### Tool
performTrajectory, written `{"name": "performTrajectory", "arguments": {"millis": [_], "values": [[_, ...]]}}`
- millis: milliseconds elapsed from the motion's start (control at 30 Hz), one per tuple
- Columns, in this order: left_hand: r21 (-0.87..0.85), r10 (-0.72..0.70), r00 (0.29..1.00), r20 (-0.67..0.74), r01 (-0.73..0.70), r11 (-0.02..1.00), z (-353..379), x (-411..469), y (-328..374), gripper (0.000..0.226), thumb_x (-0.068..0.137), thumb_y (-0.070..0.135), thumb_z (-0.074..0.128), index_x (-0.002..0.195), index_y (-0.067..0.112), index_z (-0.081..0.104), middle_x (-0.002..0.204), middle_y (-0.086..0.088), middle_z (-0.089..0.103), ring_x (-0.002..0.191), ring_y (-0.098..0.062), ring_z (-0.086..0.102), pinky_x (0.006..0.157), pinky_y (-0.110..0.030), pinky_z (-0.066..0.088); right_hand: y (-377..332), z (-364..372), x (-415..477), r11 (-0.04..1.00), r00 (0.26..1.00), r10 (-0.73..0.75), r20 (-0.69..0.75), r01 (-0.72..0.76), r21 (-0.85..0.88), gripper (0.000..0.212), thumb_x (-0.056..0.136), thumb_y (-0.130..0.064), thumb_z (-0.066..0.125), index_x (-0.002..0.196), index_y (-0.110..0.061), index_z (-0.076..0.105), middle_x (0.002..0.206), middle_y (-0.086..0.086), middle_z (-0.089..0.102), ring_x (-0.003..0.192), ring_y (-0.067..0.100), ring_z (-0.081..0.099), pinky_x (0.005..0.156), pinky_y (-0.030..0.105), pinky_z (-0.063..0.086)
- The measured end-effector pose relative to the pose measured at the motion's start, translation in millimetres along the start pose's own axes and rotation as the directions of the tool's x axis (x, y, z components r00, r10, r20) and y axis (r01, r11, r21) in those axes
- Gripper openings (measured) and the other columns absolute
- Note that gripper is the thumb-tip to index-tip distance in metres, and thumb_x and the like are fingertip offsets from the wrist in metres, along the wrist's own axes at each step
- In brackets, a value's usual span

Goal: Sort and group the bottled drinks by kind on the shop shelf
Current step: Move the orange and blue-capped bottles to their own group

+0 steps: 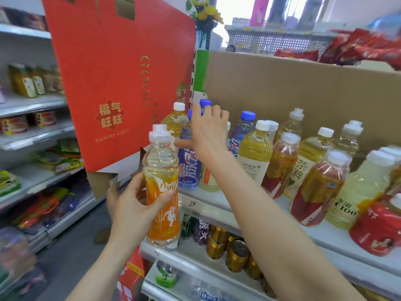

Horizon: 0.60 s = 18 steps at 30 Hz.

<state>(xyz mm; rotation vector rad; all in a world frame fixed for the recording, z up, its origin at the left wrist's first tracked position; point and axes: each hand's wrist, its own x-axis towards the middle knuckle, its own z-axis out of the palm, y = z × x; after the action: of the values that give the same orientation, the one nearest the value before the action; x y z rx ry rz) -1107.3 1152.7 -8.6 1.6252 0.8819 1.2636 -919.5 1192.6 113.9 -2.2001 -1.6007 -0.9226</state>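
My left hand (132, 205) grips an orange-labelled bottle (161, 187) with a clear top and white cap, held upright in front of the shelf's left end. My right hand (208, 131) reaches over the shelf (217, 205) with fingers curled on the top of a blue-capped bottle (205, 103) at the back left. In front of it stands another blue-labelled bottle (188, 170). To the right stand yellow tea bottles (255, 148), red-labelled tea bottles (280, 166) and a pale C100 bottle (355, 192).
A large red gift box (117, 83) hangs just left of the shelf, near my left hand. Brown cardboard (303, 88) backs the shelf. Gold cans (236, 255) and more bottles fill the shelf below. Snack shelves (32, 131) line the left aisle.
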Motion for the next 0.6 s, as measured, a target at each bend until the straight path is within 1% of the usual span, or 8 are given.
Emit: {"name": "performTrajectory", "arguments": {"millis": [100,200,267,300,367,433,467,600], "values": [[-0.014,0.000,1.000,0.019,0.000,1.000,4,-1,2,0.057,0.070,0.050,0.085,0.121,0.035,0.064,0.108,0.019,0.073,0.101,-0.001,0.068,0.088,-0.035,0.055,7,9,-1,0.999,1.000,0.012,0.024,-0.011,-0.034,0.095,0.072,-0.077,0.070,0.136,-0.014,0.041,0.127,0.010,0.058,0.117,0.031,0.051,0.101,0.045,0.035],[-0.036,-0.010,0.999,0.037,0.011,0.999,5,-2,0,0.051,0.069,0.046,0.084,0.115,0.039,0.064,0.104,0.023,0.073,0.095,0.001,0.068,0.081,-0.029,0.052,17,9,2,0.999,0.997,0.024,0.070,-0.021,-0.050,0.091,0.078,-0.078,0.063,0.142,-0.017,0.040,0.136,0.011,0.057,0.128,0.032,0.049,0.112,0.052,0.030],[-0.034,-0.008,0.999,0.046,0.009,0.999,6,-2,-2,0.049,0.068,0.048,0.085,0.112,0.042,0.064,0.103,0.023,0.073,0.094,0.002,0.068,0.078,-0.026,0.051,27,6,-1,0.997,0.995,0.070,0.070,-0.072,0.024,0.079,0.089,-0.074,0.052,0.146,-0.020,0.040,0.144,0.010,0.053,0.138,0.033,0.042,0.117,0.056,0.024],[-0.028,-0.006,0.999,0.050,0.007,1.000,7,-2,-3,0.047,0.069,0.048,0.086,0.110,0.044,0.064,0.103,0.023,0.073,0.094,0.003,0.068,0.077,-0.025,0.050,31,5,-4,0.983,0.990,0.125,0.067,-0.133,0.125,0.070,0.097,-0.067,0.046,0.148,-0.020,0.040,0.148,0.012,0.049,0.141,0.034,0.039,0.119,0.057,0.023],[-0.029,-0.006,0.999,0.053,0.008,1.000,9,-1,-4,0.044,0.069,0.046,0.083,0.109,0.045,0.064,0.102,0.024,0.073,0.094,0.003,0.068,0.078,-0.025,0.050,37,3,-11,0.912,0.968,0.232,0.094,-0.250,0.326,0.052,0.107,-0.042,0.043,0.151,-0.014,0.037,0.151,0.017,0.042,0.139,0.038,0.040,0.114,0.052,0.033],[-0.031,-0.009,0.998,0.059,0.010,0.999,13,0,-3,0.047,0.068,0.046,0.079,0.112,0.041,0.063,0.103,0.024,0.073,0.095,0.001,0.068,0.079,-0.026,0.051,40,1,-16,0.878,0.953,0.271,0.132,-0.301,0.373,0.043,0.106,-0.016,0.050,0.147,-0.010,0.037,0.145,0.020,0.041,0.127,0.039,0.051,0.097,0.042,0.044],[-0.027,-0.010,0.998,0.066,0.012,1.000,15,0,-2,0.048,0.068,0.046,0.078,0.114,0.039,0.064,0.103,0.022,0.073,0.095,0.000,0.068,0.080,-0.028,0.052,41,0,-18,0.868,0.948,0.286,0.141,-0.318,0.382,0.043,0.104,-0.008,0.053,0.143,-0.009,0.038,0.141,0.019,0.043,0.120,0.038,0.056,0.089,0.038,0.045],[-0.011,-0.017,0.996,0.082,0.018,1.000,20,1,0,0.057,0.068,0.049,0.077,0.120,0.030,0.064,0.105,0.013,0.075,0.097,-0.004,0.069,0.085,-0.033,0.055,38,-5,-26,0.872,0.954,0.273,0.123,-0.300,0.386,0.048,0.102,-0.006,0.057,0.144,-0.010,0.035,0.131,0.018,0.049,0.110,0.035,0.061,0.077,0.034,0.042]]}}
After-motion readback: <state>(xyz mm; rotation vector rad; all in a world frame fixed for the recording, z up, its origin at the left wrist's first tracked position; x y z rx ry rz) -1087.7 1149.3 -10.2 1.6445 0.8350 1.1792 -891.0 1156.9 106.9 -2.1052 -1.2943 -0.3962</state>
